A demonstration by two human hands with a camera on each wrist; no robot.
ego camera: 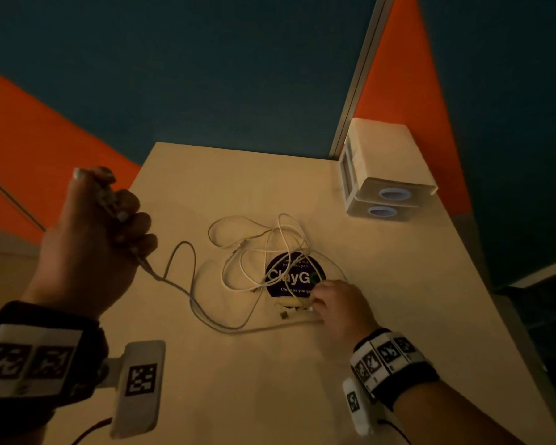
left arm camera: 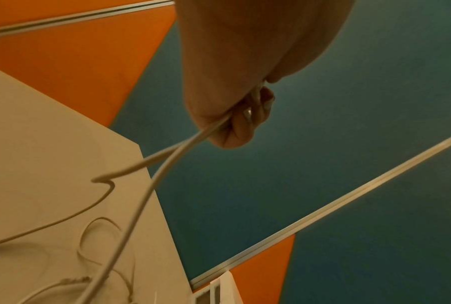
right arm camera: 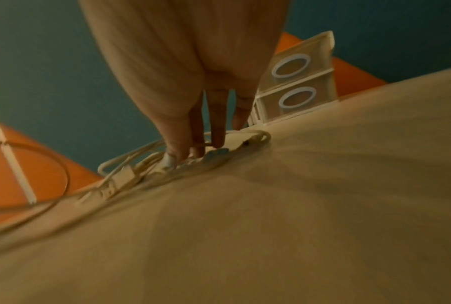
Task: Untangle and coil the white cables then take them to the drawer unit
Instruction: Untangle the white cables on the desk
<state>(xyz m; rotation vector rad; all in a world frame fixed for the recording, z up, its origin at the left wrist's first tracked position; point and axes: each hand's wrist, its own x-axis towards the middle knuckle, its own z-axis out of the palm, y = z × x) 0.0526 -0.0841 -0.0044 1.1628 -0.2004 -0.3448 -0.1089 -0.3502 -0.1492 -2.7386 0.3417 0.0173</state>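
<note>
**Teal-and-orange cubicle, cream desk: pulling one white cable free of the tangle**

Teal and orange partition panels are enclosing a cream desk (ego camera: 382, 300). I am raising my left hand (ego camera: 90, 239) above the desk's left side, fingers curled tight around one white cable (ego camera: 187, 293), which leaves my fist as two strands in the left wrist view. From that fist the cable is sagging down and running rightward, its long axis crossing the desk toward my right hand (ego camera: 337, 306). That hand is lying low, fingertips (right arm camera: 172, 159) pressing down on the cable ends and connectors beside a round black sticker (ego camera: 294, 274); whether it is pinching anything, I cannot tell. The rest of the white cables (ego camera: 264, 248) are lying in loose overlapping loops on the desk between my hands. A white drawer unit (ego camera: 382, 175) is standing at the far right corner, nearer my right hand. Judging by this, untangling is under way and nothing is coiled yet.
</note>
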